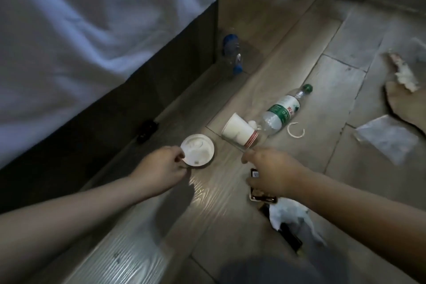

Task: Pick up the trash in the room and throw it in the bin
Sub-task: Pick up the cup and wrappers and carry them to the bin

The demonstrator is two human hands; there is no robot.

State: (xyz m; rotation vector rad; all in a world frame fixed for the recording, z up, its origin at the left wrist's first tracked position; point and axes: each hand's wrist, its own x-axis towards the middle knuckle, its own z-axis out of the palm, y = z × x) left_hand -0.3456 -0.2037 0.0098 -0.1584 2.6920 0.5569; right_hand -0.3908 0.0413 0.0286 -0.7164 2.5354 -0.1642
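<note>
My left hand (pixel 161 167) pinches the near edge of a round white cup lid (pixel 198 150) that lies flat on the wooden floor by the bed base. My right hand (pixel 272 173) is curled round a small dark packet (pixel 254 173), and its forefinger reaches up to the red-striped rim of a white paper cup (pixel 237 131). The cup lies on its side against the base of a clear bottle with a green label (pixel 282 110). No bin is in view.
A blue-capped clear bottle (pixel 231 55) lies beside the bed base (pixel 129 104). A white plastic ring (pixel 296 130), a clear plastic bag (pixel 387 138), crumpled paper (pixel 403 74) on brown cardboard (pixel 401 104), and a white wad (pixel 290 217) litter the floor.
</note>
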